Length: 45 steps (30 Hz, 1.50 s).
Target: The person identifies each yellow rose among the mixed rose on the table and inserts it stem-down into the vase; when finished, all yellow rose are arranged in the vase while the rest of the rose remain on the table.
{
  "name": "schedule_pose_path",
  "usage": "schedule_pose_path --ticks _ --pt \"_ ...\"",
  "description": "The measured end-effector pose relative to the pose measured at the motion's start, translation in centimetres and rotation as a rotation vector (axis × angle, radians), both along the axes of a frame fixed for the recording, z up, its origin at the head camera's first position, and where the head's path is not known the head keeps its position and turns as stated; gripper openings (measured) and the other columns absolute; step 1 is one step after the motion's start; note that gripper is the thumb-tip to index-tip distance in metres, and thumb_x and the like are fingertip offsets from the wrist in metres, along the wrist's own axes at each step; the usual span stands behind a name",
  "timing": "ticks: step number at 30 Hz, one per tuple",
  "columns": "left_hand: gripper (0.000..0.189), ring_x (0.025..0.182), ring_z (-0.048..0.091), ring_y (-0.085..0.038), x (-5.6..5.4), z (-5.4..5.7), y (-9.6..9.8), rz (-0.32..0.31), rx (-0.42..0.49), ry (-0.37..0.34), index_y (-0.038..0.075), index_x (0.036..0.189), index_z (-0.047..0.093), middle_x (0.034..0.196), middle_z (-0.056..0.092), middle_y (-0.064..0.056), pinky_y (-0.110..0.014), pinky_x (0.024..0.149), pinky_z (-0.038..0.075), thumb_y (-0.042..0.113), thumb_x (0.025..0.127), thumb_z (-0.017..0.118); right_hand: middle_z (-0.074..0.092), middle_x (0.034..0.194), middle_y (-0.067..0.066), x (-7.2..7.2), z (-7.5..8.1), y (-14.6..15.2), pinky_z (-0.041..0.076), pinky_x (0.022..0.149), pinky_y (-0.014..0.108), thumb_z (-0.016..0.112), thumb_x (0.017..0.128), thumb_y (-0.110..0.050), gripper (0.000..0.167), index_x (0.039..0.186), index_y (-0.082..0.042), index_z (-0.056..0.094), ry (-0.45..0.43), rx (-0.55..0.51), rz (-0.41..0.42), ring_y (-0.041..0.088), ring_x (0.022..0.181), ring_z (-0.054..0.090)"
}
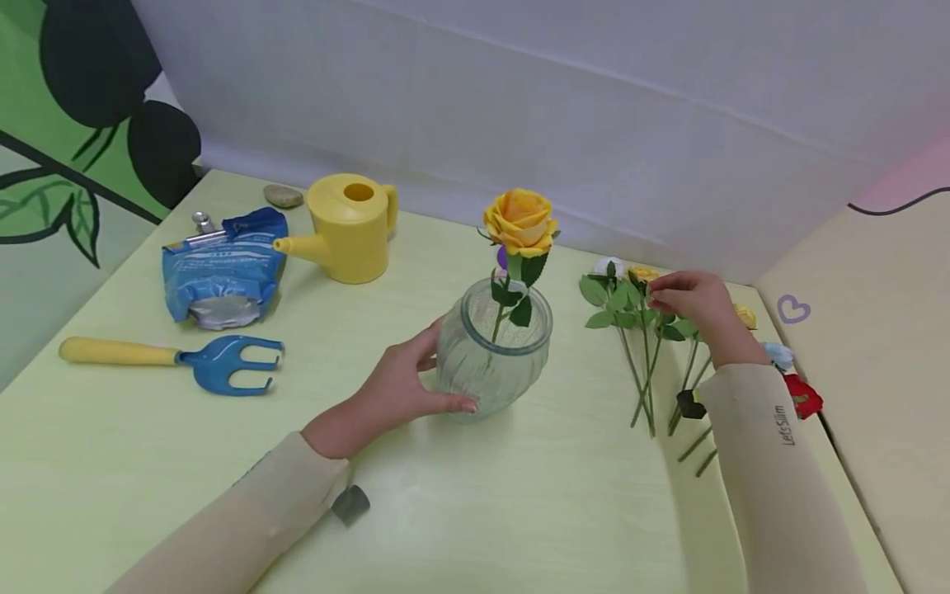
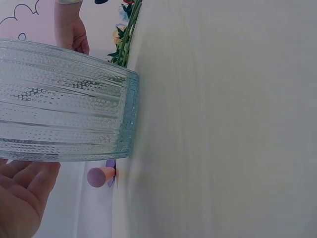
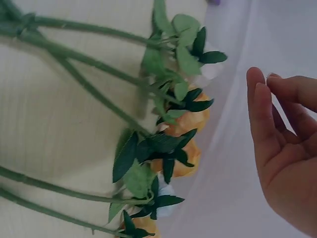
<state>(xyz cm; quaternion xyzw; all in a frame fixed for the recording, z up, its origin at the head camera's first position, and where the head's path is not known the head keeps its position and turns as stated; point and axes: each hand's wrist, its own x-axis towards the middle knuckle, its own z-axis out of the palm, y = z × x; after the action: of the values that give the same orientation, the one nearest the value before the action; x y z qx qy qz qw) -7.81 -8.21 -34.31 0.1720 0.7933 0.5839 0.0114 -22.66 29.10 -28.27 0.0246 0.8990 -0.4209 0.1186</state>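
A clear ribbed glass vase [image 1: 466, 375] leans slightly on the table, and one yellow rose [image 1: 521, 224] stands in it, its stem visible through the glass. My left hand [image 1: 393, 388] grips the vase's left side, thumb across the front and fingers behind. In the left wrist view the ribbed wall [image 2: 59, 109] fills the upper left. On the right, my right hand [image 1: 693, 305] hovers over artificial flowers [image 1: 620, 299] lying on the table, thumb close to the fingertips. The right wrist view has that hand [image 3: 287, 158] holding nothing, beside yellow rose heads [image 3: 190, 121].
A yellow watering can [image 1: 349, 239], a blue bag [image 1: 226, 264] with a clip and a stone [image 1: 283, 195] stand at the back left. Nearer lies a blue hand fork [image 1: 223, 365] with a yellow handle. A red flower [image 1: 803, 396] lies by the right edge; a hanging white cloth backs the table.
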Motion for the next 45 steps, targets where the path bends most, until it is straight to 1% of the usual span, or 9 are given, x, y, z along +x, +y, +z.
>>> schedule_pose_path --ticks 4,7,9,15,19,27,33,38,45 --pt "0.096 0.123 0.043 -0.017 0.0 0.0 0.0 0.003 -0.002 -0.012 0.024 0.143 0.034 0.138 0.045 0.003 -0.037 0.096 0.044 0.028 0.062 0.086 0.057 0.116 0.014 -0.9 -1.9 0.6 0.048 0.087 0.04 0.051 0.095 -0.016 0.035 0.124 0.004 0.052 -0.061 0.103 0.005 0.017 0.088 0.062" --pt "0.097 0.123 0.043 -0.017 0.0 0.0 0.0 0.005 -0.003 -0.02 0.025 0.143 0.034 0.138 0.045 0.003 -0.037 0.096 0.044 0.029 0.062 0.086 0.047 0.13 0.022 -1.4 -3.2 0.8 0.048 0.088 0.043 0.047 0.096 -0.013 0.033 0.124 0.004 0.052 -0.084 0.157 0.001 0.027 0.095 0.058" --pt "0.097 0.123 0.043 -0.017 -0.1 -0.1 0.1 0.007 -0.002 -0.018 0.025 0.143 0.033 0.138 0.045 0.004 -0.037 0.096 0.044 0.029 0.062 0.086 0.044 0.132 0.023 -1.6 -3.8 0.9 0.049 0.087 0.044 0.047 0.096 -0.013 0.033 0.124 0.003 0.053 -0.091 0.192 -0.007 0.03 0.097 0.056" --pt "0.097 0.123 0.044 -0.016 -0.1 -0.2 0.2 0.006 0.001 -0.002 0.026 0.143 0.034 0.138 0.045 0.004 -0.036 0.095 0.044 0.028 0.061 0.087 0.056 0.109 0.021 -1.7 -5.2 1.2 0.052 0.077 0.039 0.051 0.094 -0.013 0.03 0.118 0.004 0.057 -0.091 0.285 -0.011 0.025 0.084 0.06" --pt "0.097 0.123 0.043 -0.017 0.1 -0.1 0.3 0.002 0.003 -0.011 0.025 0.143 0.033 0.138 0.044 0.003 -0.036 0.096 0.043 0.027 0.062 0.087 0.06 0.098 0.015 -1.6 -5.7 1.4 0.052 0.07 0.034 0.051 0.094 -0.014 0.03 0.117 0.004 0.058 -0.094 0.295 -0.005 0.02 0.077 0.059" --pt "0.097 0.124 0.043 -0.016 0.2 0.0 0.3 -0.002 -0.004 0.0 0.024 0.143 0.033 0.138 0.045 0.004 -0.036 0.096 0.043 0.025 0.062 0.087 0.044 0.131 0.026 -1.8 -6.1 1.6 0.048 0.079 0.036 0.043 0.097 -0.013 0.037 0.131 0.002 0.048 -0.153 0.219 0.027 0.028 0.095 0.053" --pt "0.097 0.123 0.044 -0.016 0.2 0.1 0.1 0.012 -0.017 0.008 0.024 0.143 0.033 0.138 0.045 0.003 -0.037 0.095 0.044 0.027 0.062 0.087 0.043 0.135 0.021 -1.6 -5.7 1.9 0.045 0.091 0.043 0.046 0.097 -0.019 0.04 0.135 -0.004 0.047 -0.16 0.134 0.001 0.03 0.105 0.049" --pt "0.097 0.123 0.044 -0.016 0.2 0.1 0.0 0.016 -0.014 0.008 0.023 0.143 0.034 0.137 0.046 0.003 -0.036 0.095 0.045 0.026 0.062 0.087 0.048 0.129 0.014 -0.9 -5.3 2.3 0.044 0.093 0.042 0.052 0.095 -0.024 0.043 0.134 -0.005 0.049 -0.134 0.054 -0.055 0.023 0.103 0.052" --pt "0.096 0.122 0.045 -0.017 0.2 0.1 0.1 0.007 0.004 0.009 0.023 0.143 0.035 0.137 0.046 0.002 -0.035 0.096 0.044 0.025 0.062 0.087 0.055 0.104 -0.009 0.0 -4.4 2.1 0.045 0.093 0.036 0.058 0.091 -0.029 0.05 0.132 -0.003 0.049 -0.04 -0.117 -0.172 0.01 0.093 0.058"
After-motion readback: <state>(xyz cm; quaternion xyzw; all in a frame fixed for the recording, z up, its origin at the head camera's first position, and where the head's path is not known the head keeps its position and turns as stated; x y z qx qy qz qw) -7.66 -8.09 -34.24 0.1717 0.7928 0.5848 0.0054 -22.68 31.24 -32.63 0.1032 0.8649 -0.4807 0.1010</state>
